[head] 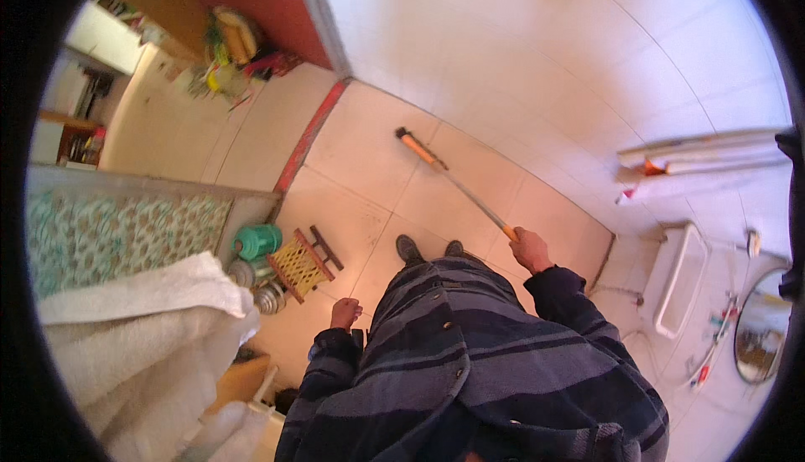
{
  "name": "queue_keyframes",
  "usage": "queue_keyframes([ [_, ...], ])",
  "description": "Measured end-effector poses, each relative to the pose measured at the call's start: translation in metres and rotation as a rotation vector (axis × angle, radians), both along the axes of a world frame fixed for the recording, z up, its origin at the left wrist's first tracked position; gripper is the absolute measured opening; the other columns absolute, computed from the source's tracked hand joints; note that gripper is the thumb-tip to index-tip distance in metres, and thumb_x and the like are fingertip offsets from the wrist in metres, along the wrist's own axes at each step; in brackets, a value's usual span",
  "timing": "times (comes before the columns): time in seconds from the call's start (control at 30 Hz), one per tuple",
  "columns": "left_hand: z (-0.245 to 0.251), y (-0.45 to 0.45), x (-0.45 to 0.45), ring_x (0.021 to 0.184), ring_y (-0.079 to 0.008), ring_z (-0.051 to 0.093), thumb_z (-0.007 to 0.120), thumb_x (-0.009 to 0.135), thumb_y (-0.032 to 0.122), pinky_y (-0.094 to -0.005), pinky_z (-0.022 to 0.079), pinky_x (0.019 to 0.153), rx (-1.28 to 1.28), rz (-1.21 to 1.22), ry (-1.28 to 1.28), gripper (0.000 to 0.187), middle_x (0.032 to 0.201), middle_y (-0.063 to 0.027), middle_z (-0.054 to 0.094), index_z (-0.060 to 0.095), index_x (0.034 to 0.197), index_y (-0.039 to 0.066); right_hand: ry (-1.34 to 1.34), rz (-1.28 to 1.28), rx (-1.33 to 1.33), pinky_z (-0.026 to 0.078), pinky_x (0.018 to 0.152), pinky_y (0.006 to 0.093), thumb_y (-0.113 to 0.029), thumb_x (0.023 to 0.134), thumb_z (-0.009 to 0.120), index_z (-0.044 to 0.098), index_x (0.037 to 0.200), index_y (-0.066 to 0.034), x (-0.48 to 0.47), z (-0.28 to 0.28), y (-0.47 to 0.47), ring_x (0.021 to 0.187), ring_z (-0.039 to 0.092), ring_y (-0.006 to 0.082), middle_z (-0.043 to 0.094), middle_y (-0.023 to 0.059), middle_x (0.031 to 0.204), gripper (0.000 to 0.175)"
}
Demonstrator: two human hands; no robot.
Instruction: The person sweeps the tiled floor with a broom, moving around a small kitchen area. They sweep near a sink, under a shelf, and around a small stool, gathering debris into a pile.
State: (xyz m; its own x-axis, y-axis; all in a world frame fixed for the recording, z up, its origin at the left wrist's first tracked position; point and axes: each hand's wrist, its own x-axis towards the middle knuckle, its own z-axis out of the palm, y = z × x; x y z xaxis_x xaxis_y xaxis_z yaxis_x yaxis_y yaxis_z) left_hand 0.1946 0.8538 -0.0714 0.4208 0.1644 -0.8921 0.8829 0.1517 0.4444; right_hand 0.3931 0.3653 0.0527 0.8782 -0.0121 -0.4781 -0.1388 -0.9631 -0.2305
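My right hand (530, 251) is closed around the orange grip of a long-handled broom (473, 198). Its shaft slants up and left over the tiled floor (358, 141), and the orange head with dark bristles rests near the wall's foot. Low at my left side is my left hand (346, 313), fingers loosely curled, nothing visible in it. Beyond that hand stands a small woven-top stool (302, 266) with a reddish frame. A green container (258, 241) and shiny metal pots are beside the stool.
A red-striped threshold (311, 137) crosses the floor to a doorway at the upper left. White towels (151, 298) hang at left. On the right are a white washbasin (679, 283), a mirror (762, 327) and long handles (704, 142) against the tiled wall.
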Motion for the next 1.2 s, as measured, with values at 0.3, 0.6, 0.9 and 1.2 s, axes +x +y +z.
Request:
queue_keyframes([
  [0.3,0.027,-0.018,0.001,0.064,-0.0148,0.061,0.057,0.091,0.018,-0.0275,0.048,0.059,0.127,0.089,0.0,0.02,0.077,-0.0093,0.066,0.062,0.093,-0.001,-0.032,0.151,-0.066,0.051,0.071,0.0485,-0.018,0.083,0.06,0.059,0.09,0.0005,0.056,-0.026,0.03,0.082,0.064,0.0395,0.065,0.0218,0.083,0.02],
  [0.6,0.122,-0.053,0.159,0.075,-0.0192,0.065,0.056,0.094,0.017,-0.0323,0.051,0.071,0.591,-0.066,-0.398,0.021,0.082,-0.0124,0.066,0.063,0.101,-0.002,0.047,0.242,0.058,0.051,0.076,0.0476,-0.023,0.08,0.066,0.065,0.096,-0.0027,0.159,0.015,-0.011,0.087,0.064,0.04,0.067,0.0218,0.09,0.026],
  [0.9,0.357,-0.107,0.322,0.085,-0.0286,0.059,0.059,0.089,0.009,-0.0346,0.046,0.078,0.795,-0.049,-1.04,0.013,0.088,-0.0133,0.062,0.064,0.097,0.0,-0.124,0.428,0.082,0.051,0.072,0.0497,-0.021,0.083,0.064,0.058,0.114,-0.0039,0.248,0.029,-0.013,0.085,0.064,0.0402,0.067,0.0203,0.091,0.035],
  [1.2,0.489,-0.163,0.322,0.07,-0.0246,0.059,0.06,0.085,0.02,-0.0399,0.048,0.063,0.941,-0.056,-1.558,0.017,0.077,-0.0084,0.062,0.064,0.087,0.003,-0.123,0.737,0.057,0.051,0.074,0.0521,-0.018,0.084,0.054,0.06,0.096,-0.0026,0.4,-0.074,0.097,0.086,0.064,0.042,0.066,0.0226,0.092,0.021],
])
